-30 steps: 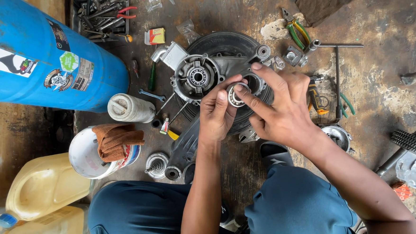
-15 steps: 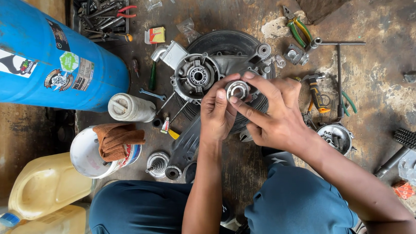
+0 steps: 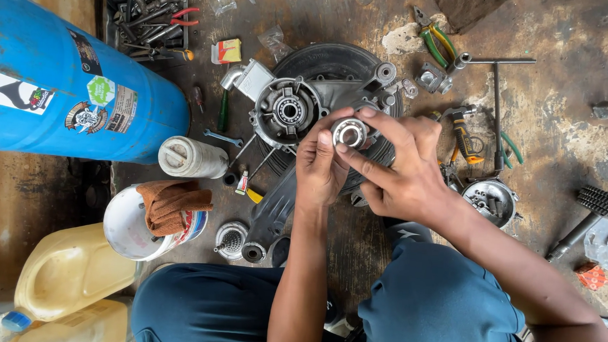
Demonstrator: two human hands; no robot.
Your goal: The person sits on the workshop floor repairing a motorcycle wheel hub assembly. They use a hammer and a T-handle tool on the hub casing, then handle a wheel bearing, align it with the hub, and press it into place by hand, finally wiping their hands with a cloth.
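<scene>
- Two hands meet over one small part: the left hand (image 3: 321,168) and the right hand (image 3: 401,172) both pinch a round steel bearing (image 3: 350,132) by its rim, fingertips closed on it, held in the air just above the engine casing (image 3: 290,109) and the black tyre (image 3: 337,62) behind it.
- The hold is by fingertips only on a smooth, probably oily ring, so it could slip, drop onto the casing and roll away among the clutter.
- Grit from the dirty floor could get into the bearing if it lands there.
- A metal bowl of small parts (image 3: 490,199) sits just beside the right wrist; an elbow swing could tip it.
- Room is tight on the left: a blue drum (image 3: 59,75), a white tin (image 3: 192,157) and a bucket with a brown rag (image 3: 150,220) crowd that side.
- To the right lie pliers (image 3: 467,136) and a long T-handled wrench (image 3: 496,98); the barest floor is farther right.
</scene>
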